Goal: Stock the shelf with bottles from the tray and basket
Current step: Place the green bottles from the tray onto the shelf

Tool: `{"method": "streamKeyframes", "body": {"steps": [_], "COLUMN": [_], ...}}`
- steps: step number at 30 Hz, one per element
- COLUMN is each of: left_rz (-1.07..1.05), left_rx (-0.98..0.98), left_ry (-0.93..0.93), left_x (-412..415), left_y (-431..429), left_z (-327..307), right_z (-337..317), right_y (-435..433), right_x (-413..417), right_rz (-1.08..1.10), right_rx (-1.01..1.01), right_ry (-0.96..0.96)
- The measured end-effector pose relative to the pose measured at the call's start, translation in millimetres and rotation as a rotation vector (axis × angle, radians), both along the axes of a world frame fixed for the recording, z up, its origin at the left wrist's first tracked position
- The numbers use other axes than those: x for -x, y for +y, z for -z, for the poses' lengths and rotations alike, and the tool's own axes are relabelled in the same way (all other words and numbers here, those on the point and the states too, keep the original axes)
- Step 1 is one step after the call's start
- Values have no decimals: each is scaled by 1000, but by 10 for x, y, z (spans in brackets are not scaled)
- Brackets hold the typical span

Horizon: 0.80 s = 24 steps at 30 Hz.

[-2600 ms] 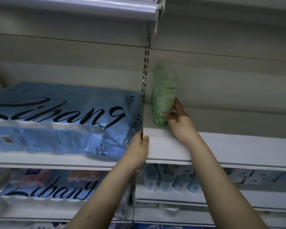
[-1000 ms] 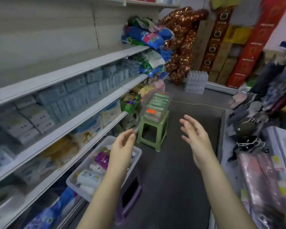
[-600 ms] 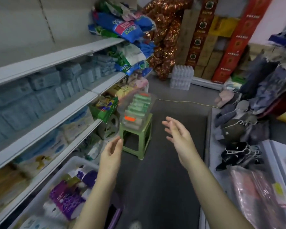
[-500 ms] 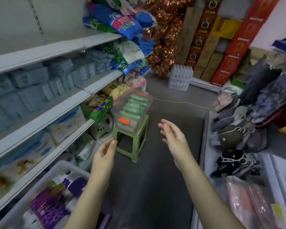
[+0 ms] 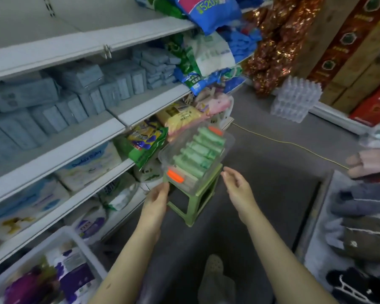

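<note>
A clear plastic tray (image 5: 227,141) with orange clips sits on a green stool (image 5: 198,200) in the aisle. Several green bottles (image 5: 198,153) lie in a row inside it. My left hand (image 5: 156,199) reaches forward with straight fingers, just short of the tray's near left corner. My right hand (image 5: 239,189) is held out with relaxed fingers beside the stool's near right corner, holding nothing. A white basket (image 5: 75,239) with purple and white bottles (image 5: 75,279) stands at the lower left. The white shelf (image 5: 86,42) runs along the left.
Blue packs, tissue packs and bags fill the lower shelves (image 5: 97,130) on the left. A stack of clear egg trays (image 5: 296,99) and tall cartons (image 5: 347,47) stand at the aisle's end. Slippers (image 5: 360,202) lie on a display at the right. A yellow cord (image 5: 294,145) crosses the grey floor.
I placed a green bottle on the shelf, then turned right toward the aisle. Both hands, now empty, have moved forward and down toward the tray on the stool.
</note>
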<state>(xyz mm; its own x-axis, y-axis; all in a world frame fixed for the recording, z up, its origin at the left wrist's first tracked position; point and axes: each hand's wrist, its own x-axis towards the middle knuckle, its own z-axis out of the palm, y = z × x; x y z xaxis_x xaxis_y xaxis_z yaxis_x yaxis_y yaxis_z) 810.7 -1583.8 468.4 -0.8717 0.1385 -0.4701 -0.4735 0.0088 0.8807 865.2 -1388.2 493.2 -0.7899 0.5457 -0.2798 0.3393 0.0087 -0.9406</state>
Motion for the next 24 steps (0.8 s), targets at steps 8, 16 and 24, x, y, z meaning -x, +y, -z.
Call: {"method": "streamKeyframes", "body": {"steps": [8, 16, 24], "left_rz": [-204, -355, -458], "left_rx": [16, -31, -120], "left_ry": [-173, -450, -684], "left_x": [750, 1285, 1791], "left_y": [834, 1202, 1359], "left_z": [429, 1093, 1956], "right_z": [496, 1116, 2051], "right_y": [855, 986, 959], "right_x": [1250, 2080, 2614], "right_rz": [-259, -525, -653], "right_rx": [11, 12, -250], "right_ry": [-211, -419, -515]}}
